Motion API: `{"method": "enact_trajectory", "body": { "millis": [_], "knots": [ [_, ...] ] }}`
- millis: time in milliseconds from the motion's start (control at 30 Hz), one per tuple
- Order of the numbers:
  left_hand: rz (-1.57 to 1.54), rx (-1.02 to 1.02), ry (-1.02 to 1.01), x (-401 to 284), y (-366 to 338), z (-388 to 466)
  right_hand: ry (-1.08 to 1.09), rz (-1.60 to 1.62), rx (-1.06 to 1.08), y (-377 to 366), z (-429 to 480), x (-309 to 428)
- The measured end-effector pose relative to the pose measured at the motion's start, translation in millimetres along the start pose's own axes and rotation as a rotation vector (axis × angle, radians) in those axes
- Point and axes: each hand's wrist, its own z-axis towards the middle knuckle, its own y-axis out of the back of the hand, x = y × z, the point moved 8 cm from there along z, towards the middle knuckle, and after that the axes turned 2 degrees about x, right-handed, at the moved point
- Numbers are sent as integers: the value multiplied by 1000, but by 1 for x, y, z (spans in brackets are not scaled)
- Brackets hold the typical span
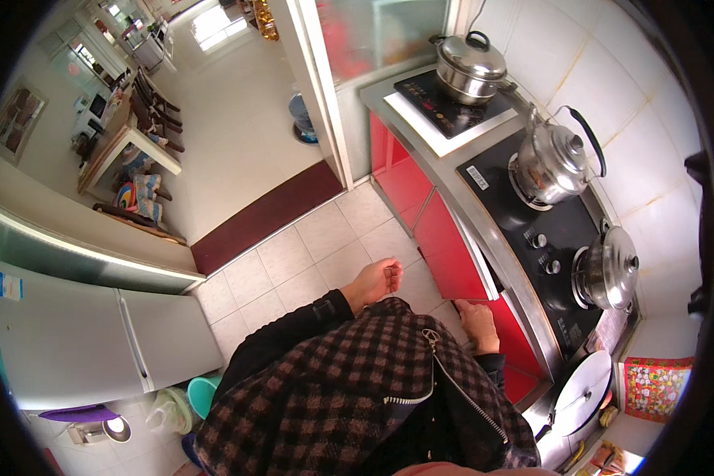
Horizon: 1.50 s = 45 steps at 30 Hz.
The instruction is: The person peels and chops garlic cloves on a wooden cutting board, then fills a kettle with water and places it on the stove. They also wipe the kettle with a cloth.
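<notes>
My left hand (381, 281) hangs in front of my checked coat, palm partly turned up, its fingers loosely curled around nothing. To its right, my right hand (479, 326) is at the free edge of a red cabinet door (449, 253). The door stands ajar under the counter, its pale top edge showing. My right fingertips appear to meet the door's near corner, but whether they grip it is hidden. Above the door runs the metal counter edge (482, 229), with a black gas hob (511, 238) set in the counter.
A kettle (553, 163) and a lidded pot (607, 268) stand on the hob. Another pot (470, 68) sits on an induction cooker (416, 98). A large lidded pan (583, 395) lies at the near right. Left are a refrigerator (71, 339), a turquoise bucket (202, 395) and a doorway threshold (268, 217).
</notes>
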Motion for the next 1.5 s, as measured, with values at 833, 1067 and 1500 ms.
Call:
{"method": "enact_trajectory", "body": {
  "millis": [833, 1067, 1500],
  "knots": [
    [-20, -33, -45, -87, 73, -32, -63, -29, 142, 1, 65, 96],
    [39, -37, 5, -79, 57, -23, -136, -12, 184, -10, 45, 78],
    [50, -41, 15, -74, 50, -20, -129, 34, 92, 0, 40, 76]
  ]
}}
